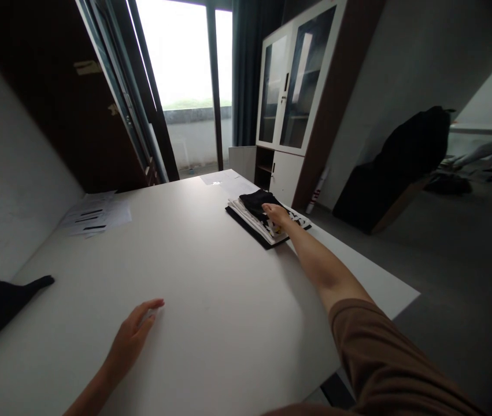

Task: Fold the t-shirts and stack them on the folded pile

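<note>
My right hand (277,214) reaches to the far right side of the white table (185,260). Its fingers are closed on a black folded garment (255,201) at the top of a pile. Beneath that lie white folded clothes (250,217), and a black layer (246,227) forms the bottom. A black-and-white patterned cloth shows beside my wrist. My left hand (132,330) is at the near left, just over or resting on the tabletop, with thumb and fingers apart and nothing held. On the left edge lies a piece of black cloth (0,309).
Printed papers (93,215) lie at the far left, and other sheets (228,182) at the far end. A cabinet with glass doors (289,86) stands behind the table, right of the window (180,58). A large black-covered object (402,162) stands on the floor at right.
</note>
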`<action>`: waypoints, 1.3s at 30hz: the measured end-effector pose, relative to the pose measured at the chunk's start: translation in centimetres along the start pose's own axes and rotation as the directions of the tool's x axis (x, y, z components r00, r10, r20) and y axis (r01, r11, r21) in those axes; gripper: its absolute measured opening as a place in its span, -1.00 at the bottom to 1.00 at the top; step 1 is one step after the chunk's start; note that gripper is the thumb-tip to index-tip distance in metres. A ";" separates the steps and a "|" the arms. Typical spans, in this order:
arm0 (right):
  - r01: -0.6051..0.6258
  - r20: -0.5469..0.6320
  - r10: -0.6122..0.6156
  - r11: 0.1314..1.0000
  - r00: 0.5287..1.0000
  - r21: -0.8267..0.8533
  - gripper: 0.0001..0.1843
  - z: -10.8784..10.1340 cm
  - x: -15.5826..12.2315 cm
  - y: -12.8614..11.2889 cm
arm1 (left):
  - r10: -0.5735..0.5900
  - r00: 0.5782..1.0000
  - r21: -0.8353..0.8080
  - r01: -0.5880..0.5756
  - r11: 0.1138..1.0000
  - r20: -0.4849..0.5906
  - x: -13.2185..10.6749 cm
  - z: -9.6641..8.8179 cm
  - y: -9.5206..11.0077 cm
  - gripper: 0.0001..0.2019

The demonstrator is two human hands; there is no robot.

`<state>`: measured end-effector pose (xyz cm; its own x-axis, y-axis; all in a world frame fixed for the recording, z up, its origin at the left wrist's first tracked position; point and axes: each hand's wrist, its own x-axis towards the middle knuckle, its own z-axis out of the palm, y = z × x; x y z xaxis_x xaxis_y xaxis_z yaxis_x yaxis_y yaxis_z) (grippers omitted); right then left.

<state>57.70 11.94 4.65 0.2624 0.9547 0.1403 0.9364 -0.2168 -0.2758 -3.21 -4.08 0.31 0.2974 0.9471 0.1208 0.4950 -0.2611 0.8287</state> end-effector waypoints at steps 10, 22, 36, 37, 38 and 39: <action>-0.198 -0.098 0.183 0.965 0.978 -0.170 -0.40 0.8 -0.5 3.8 | 0.010 1.000 0.009 -0.010 1.000 0.012 0.1 -0.1 -0.5 -0.60; -0.120 0.029 0.124 0.984 0.992 -0.130 -0.19 1.1 5.0 -0.8 | 0.027 0.999 0.038 -0.027 0.999 -0.022 0.2 0.3 -0.2 -0.66; -0.150 -0.203 0.101 0.958 0.974 -0.243 -0.25 4.8 0.5 -1.6 | 0.084 0.961 0.317 0.004 0.949 -0.263 0.7 -8.2 -4.3 -0.68; -0.152 -0.226 0.097 0.958 0.969 -0.241 -0.26 5.1 -0.1 -1.3 | 0.080 0.940 0.433 0.077 0.898 -0.331 0.0 -10.6 -5.8 -0.67; -0.149 -0.245 0.089 0.960 0.965 -0.238 -0.26 5.2 -0.7 -1.1 | 0.079 0.918 0.536 0.156 0.829 -0.390 -1.0 -13.0 -7.2 -0.65; -0.139 -0.262 0.075 0.961 0.962 -0.238 -0.27 5.3 -1.4 -1.0 | 0.083 0.891 0.622 0.242 0.744 -0.446 -2.2 -15.5 -8.6 -0.63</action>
<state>55.19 11.91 -0.29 0.3834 0.8492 0.3633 0.9190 -0.3897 -0.0588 -20.77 -1.07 1.33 -0.0583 0.9056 0.4201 0.9486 -0.0809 0.3060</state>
